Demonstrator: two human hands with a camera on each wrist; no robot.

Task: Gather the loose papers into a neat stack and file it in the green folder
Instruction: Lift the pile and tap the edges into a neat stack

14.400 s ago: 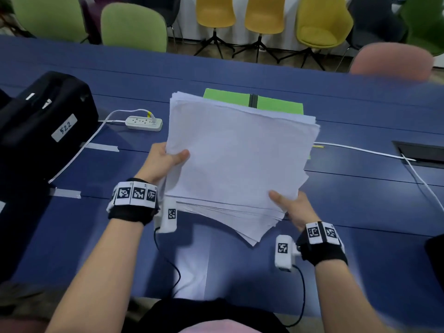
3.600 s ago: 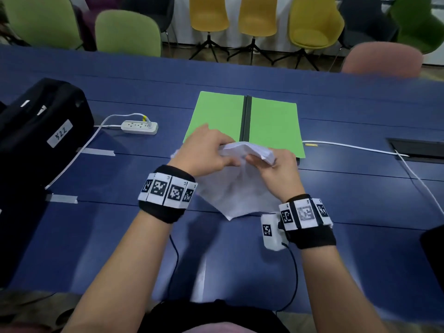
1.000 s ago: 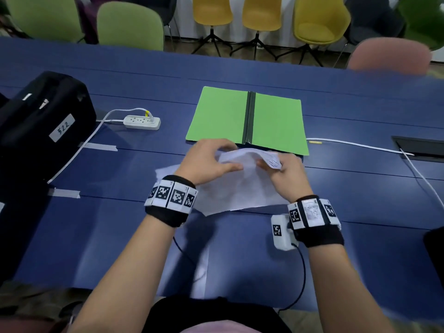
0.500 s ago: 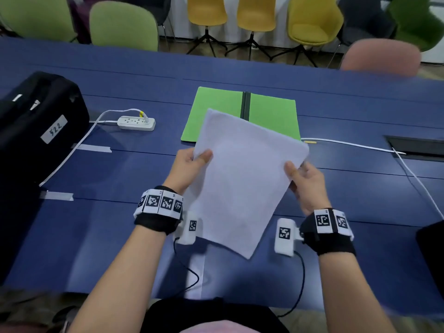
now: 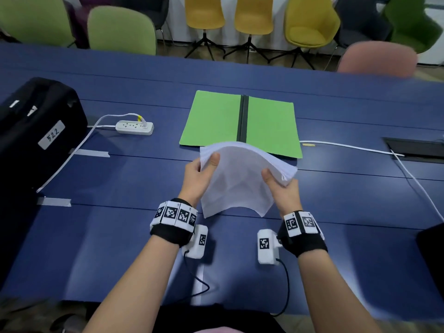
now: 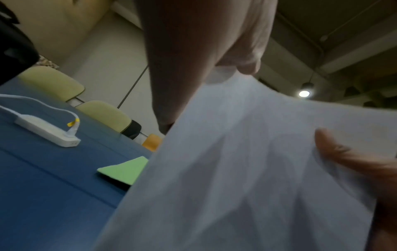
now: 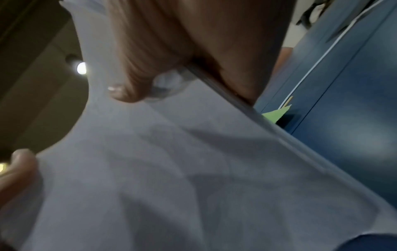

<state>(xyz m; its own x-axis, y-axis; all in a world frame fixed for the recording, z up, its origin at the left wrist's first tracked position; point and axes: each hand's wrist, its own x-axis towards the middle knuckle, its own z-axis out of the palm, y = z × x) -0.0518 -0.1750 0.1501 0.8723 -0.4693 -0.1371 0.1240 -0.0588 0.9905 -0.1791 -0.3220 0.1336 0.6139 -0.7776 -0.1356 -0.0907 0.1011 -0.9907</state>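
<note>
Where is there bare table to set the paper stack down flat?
Bare table lies between the taped strips and the left hand, and right of the right hand up to the white cable. The open green folder is bare too. It is crowded around the power strip and black bag.

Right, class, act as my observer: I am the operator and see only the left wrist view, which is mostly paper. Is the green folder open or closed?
Observer: Open. The green folder lies flat, both covers spread about a dark spine.
Operator: Is any paper in it yet?
Observer: None. Its covers are bare, and the paper stack is held nearer the person.
Operator: Is anything on the table right of the folder?
Observer: A white cable runs off to the right.
</note>
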